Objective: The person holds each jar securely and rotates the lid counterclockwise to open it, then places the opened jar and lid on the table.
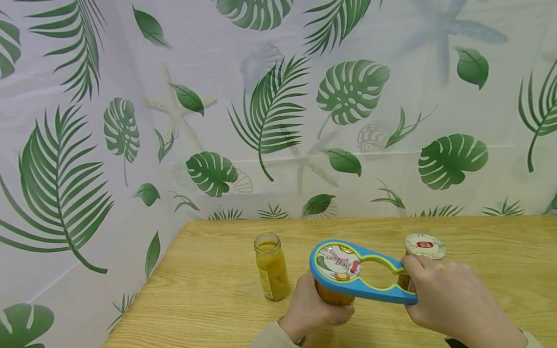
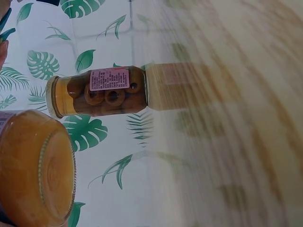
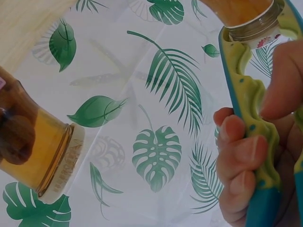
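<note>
My left hand (image 1: pixel 313 306) grips a glass jar (image 1: pixel 333 294) of orange contents, held above the table; its rounded base fills the near corner of the left wrist view. Around this jar's printed lid (image 1: pixel 339 262) fits the large loop of a blue and yellow jar opener (image 1: pixel 385 295). At the far end of the opener, my right hand (image 1: pixel 455 303) holds its two handles, fingers curled round them in the right wrist view. The lid still covers the jar's mouth, and the left fingers hide much of its body.
An uncovered jar (image 1: pixel 273 276) of yellow fruit stands left of my hands. Behind my right hand is a lidded jar (image 2: pixel 113 97) with dark ring-shaped pieces and a pink label. Behind the wooden table (image 1: pixel 201 279) hangs a leaf-printed sheet (image 1: pixel 279 143).
</note>
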The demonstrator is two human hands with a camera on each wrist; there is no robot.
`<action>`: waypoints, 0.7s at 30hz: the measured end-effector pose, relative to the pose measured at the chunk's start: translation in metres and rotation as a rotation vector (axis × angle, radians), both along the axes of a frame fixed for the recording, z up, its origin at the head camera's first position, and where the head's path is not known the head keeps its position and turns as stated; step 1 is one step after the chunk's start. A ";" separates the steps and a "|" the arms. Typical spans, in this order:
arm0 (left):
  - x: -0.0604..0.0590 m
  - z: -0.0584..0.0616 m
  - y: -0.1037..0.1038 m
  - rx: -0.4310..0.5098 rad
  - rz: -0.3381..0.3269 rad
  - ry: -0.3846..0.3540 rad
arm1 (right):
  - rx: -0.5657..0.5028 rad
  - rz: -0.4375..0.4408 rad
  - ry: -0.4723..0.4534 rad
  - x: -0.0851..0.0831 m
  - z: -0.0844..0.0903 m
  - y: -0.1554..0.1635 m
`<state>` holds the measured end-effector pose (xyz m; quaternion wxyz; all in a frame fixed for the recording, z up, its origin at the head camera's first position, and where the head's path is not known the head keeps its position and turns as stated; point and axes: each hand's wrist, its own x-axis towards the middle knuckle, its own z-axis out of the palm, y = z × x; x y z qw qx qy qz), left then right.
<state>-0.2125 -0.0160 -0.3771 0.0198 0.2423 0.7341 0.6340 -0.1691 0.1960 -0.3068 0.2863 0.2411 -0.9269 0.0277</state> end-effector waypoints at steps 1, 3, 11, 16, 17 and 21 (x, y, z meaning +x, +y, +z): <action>0.000 0.000 0.000 0.005 -0.004 0.001 | 0.000 0.001 0.001 0.000 0.000 0.000; 0.000 0.000 0.000 0.010 -0.010 0.002 | 0.002 0.003 0.005 0.000 0.000 0.000; -0.001 -0.001 -0.001 0.024 -0.032 0.001 | 0.008 -0.002 -0.008 0.000 0.000 0.000; -0.002 -0.002 -0.001 0.039 -0.052 -0.011 | 0.009 0.005 -0.007 0.000 0.000 0.000; -0.002 -0.002 -0.001 0.040 -0.054 -0.017 | 0.008 0.007 -0.001 0.000 0.000 0.000; -0.003 -0.003 -0.002 0.041 -0.059 -0.042 | 0.007 0.007 0.002 0.000 0.000 0.000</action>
